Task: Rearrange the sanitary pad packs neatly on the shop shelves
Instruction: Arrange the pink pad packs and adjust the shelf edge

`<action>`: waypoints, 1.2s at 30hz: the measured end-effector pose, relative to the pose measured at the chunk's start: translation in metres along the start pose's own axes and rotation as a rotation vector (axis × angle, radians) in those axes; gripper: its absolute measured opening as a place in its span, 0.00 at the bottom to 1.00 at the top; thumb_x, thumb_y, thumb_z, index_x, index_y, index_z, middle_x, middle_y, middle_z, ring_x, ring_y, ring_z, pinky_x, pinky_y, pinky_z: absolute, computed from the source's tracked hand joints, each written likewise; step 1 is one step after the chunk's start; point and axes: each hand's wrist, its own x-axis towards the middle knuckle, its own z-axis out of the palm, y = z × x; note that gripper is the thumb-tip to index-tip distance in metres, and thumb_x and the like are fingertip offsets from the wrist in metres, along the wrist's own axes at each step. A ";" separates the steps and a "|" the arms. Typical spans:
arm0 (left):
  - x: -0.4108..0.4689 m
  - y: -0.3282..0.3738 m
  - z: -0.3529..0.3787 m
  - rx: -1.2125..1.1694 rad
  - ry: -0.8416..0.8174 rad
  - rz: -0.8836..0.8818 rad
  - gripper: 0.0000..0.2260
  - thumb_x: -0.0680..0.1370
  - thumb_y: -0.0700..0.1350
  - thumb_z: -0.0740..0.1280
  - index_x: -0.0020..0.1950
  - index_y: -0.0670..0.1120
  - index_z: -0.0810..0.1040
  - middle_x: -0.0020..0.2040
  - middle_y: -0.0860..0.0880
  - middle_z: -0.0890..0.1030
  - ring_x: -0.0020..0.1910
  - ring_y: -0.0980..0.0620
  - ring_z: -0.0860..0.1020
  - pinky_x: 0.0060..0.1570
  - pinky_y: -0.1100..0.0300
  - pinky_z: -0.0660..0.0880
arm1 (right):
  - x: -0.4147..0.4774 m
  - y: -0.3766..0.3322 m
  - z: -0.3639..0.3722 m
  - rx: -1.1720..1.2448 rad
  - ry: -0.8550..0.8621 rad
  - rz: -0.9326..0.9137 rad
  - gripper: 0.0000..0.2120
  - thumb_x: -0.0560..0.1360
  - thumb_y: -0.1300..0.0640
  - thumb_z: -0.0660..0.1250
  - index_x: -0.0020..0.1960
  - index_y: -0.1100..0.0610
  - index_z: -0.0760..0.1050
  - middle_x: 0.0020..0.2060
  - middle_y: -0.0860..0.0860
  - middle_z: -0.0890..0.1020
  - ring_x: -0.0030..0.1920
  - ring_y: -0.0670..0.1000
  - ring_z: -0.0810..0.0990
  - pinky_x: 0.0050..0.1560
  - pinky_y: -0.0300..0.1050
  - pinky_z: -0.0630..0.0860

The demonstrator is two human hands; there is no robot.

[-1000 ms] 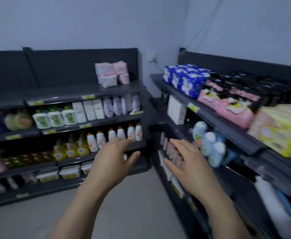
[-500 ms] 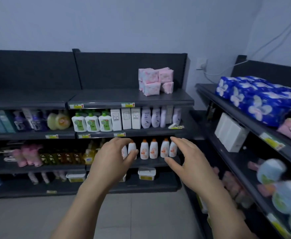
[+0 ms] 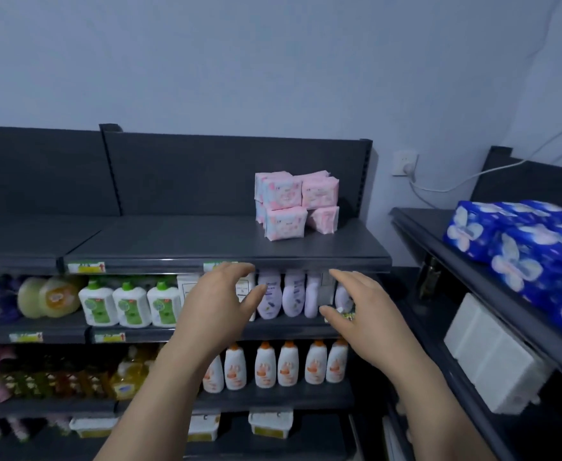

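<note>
Packs stacked unevenly near shelf right end. Left hand, right hand below front edge, fingers spread, empty; likely set for two-handed straightening.

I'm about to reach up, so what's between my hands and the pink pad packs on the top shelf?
Nothing but bare top shelf, in the head view, between left hand, right hand and the pink pad packs.
</note>
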 end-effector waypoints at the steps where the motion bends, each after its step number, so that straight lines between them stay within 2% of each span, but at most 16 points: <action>1: 0.014 -0.002 0.007 0.003 -0.006 -0.003 0.19 0.78 0.56 0.65 0.67 0.51 0.75 0.63 0.54 0.77 0.62 0.55 0.74 0.57 0.60 0.70 | 0.015 0.006 0.004 -0.002 -0.006 0.002 0.29 0.76 0.49 0.68 0.74 0.50 0.64 0.70 0.44 0.68 0.72 0.46 0.62 0.73 0.44 0.59; 5: 0.074 -0.017 0.033 0.000 0.007 -0.010 0.20 0.78 0.56 0.65 0.68 0.50 0.74 0.64 0.53 0.76 0.62 0.53 0.74 0.57 0.59 0.70 | 0.073 0.031 0.019 -0.018 -0.033 -0.003 0.29 0.76 0.48 0.68 0.74 0.49 0.63 0.71 0.44 0.67 0.73 0.44 0.60 0.71 0.38 0.56; 11: 0.181 -0.039 0.071 -0.014 0.045 0.022 0.22 0.78 0.55 0.65 0.70 0.49 0.72 0.67 0.51 0.74 0.64 0.50 0.72 0.58 0.57 0.70 | 0.158 0.062 0.039 -0.038 -0.012 -0.019 0.29 0.77 0.47 0.66 0.75 0.49 0.62 0.72 0.44 0.66 0.73 0.44 0.59 0.71 0.37 0.54; 16: 0.282 -0.057 0.100 -0.016 0.025 0.040 0.24 0.78 0.53 0.66 0.73 0.48 0.68 0.69 0.49 0.71 0.66 0.46 0.70 0.58 0.53 0.70 | 0.227 0.081 0.048 -0.053 0.024 0.003 0.28 0.77 0.48 0.66 0.74 0.49 0.63 0.70 0.43 0.68 0.71 0.44 0.62 0.69 0.36 0.57; 19: 0.338 -0.062 0.120 0.037 -0.002 0.069 0.26 0.77 0.53 0.66 0.73 0.46 0.66 0.70 0.46 0.69 0.66 0.43 0.67 0.60 0.52 0.68 | 0.269 0.091 0.055 -0.055 0.049 0.038 0.27 0.77 0.49 0.67 0.73 0.50 0.65 0.69 0.45 0.69 0.71 0.47 0.64 0.69 0.40 0.61; 24: 0.409 -0.071 0.162 0.158 -0.085 0.119 0.32 0.75 0.59 0.67 0.74 0.48 0.62 0.74 0.46 0.63 0.70 0.42 0.62 0.65 0.50 0.65 | 0.324 0.114 0.069 -0.078 0.101 0.082 0.26 0.76 0.51 0.68 0.71 0.55 0.68 0.67 0.50 0.72 0.69 0.51 0.66 0.67 0.38 0.60; 26: 0.423 -0.077 0.178 0.198 -0.129 0.149 0.33 0.74 0.61 0.67 0.74 0.49 0.63 0.73 0.47 0.65 0.69 0.43 0.63 0.65 0.51 0.65 | 0.340 0.123 0.075 -0.072 0.126 0.109 0.25 0.75 0.52 0.69 0.70 0.56 0.70 0.64 0.51 0.74 0.66 0.51 0.68 0.63 0.35 0.58; 28: 0.431 -0.082 0.189 0.208 -0.116 0.178 0.33 0.72 0.62 0.69 0.72 0.51 0.66 0.69 0.49 0.70 0.66 0.45 0.66 0.63 0.54 0.65 | 0.355 0.135 0.081 -0.074 0.164 0.125 0.24 0.74 0.53 0.69 0.68 0.57 0.71 0.62 0.51 0.75 0.66 0.52 0.69 0.63 0.35 0.58; 33: 0.441 -0.089 0.191 0.020 -0.079 0.127 0.29 0.65 0.58 0.77 0.62 0.54 0.71 0.56 0.52 0.76 0.55 0.48 0.69 0.54 0.55 0.67 | 0.385 0.153 0.090 -0.114 0.212 0.130 0.28 0.70 0.60 0.73 0.68 0.59 0.71 0.64 0.53 0.74 0.66 0.54 0.69 0.65 0.38 0.59; 36: 0.444 -0.098 0.181 -0.247 -0.043 0.044 0.29 0.63 0.50 0.80 0.59 0.54 0.70 0.56 0.53 0.74 0.54 0.48 0.72 0.50 0.53 0.72 | 0.402 0.160 0.089 -0.160 0.209 0.110 0.31 0.67 0.57 0.71 0.69 0.59 0.70 0.65 0.55 0.73 0.67 0.57 0.68 0.68 0.48 0.62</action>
